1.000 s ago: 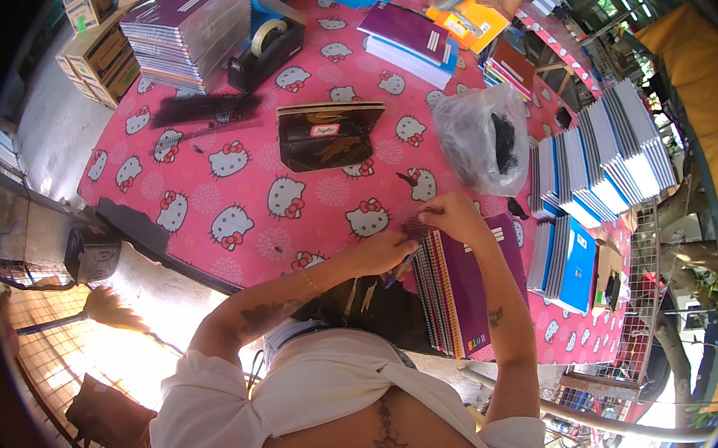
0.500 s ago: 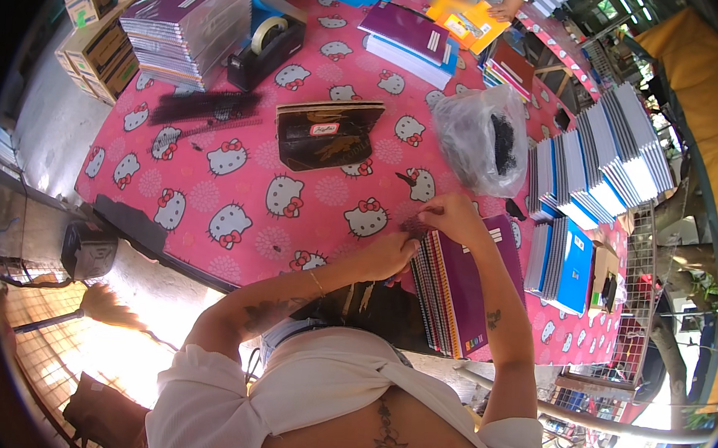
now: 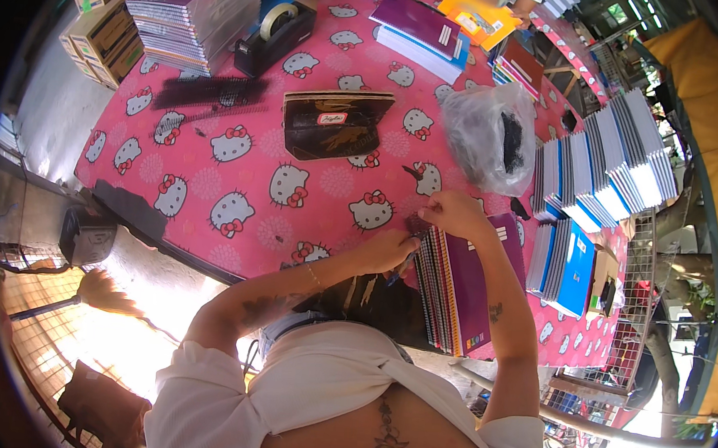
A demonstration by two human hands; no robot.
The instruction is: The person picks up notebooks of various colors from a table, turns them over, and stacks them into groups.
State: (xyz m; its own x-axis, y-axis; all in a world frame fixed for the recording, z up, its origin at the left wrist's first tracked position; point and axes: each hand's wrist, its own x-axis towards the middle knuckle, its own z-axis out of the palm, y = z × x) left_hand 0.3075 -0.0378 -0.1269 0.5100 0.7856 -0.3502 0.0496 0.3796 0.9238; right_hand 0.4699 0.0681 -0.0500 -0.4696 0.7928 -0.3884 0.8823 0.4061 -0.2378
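A stack of spiral-bound notebooks [image 3: 475, 290] with purple covers lies at the table's near edge, its coils facing left. My right hand [image 3: 455, 214] reaches over the stack's far left corner, fingers pinched at a small tangle of dark coil [image 3: 417, 224]. Just left of that corner, my left hand [image 3: 386, 252] is closed beside the coils. A small bluish thing [image 3: 401, 270] shows under its fingers, too hidden to name. Beyond my hands stands a partly opened dark wallet [image 3: 332, 135]. More loose black coils [image 3: 206, 93] lie at the far left.
A clear plastic bag [image 3: 490, 142] holds something black. Tall notebook stacks [image 3: 608, 171] line the right side. A tape dispenser [image 3: 277, 31] and a wrapped notebook stack [image 3: 194, 21] stand far left. Another person's hand [image 3: 520, 6] is beside a yellow packet [image 3: 477, 20].
The view has shifted slightly. The bluish thing has come into sight beneath my left hand. My right hand stays pinched at the stack's far corner.
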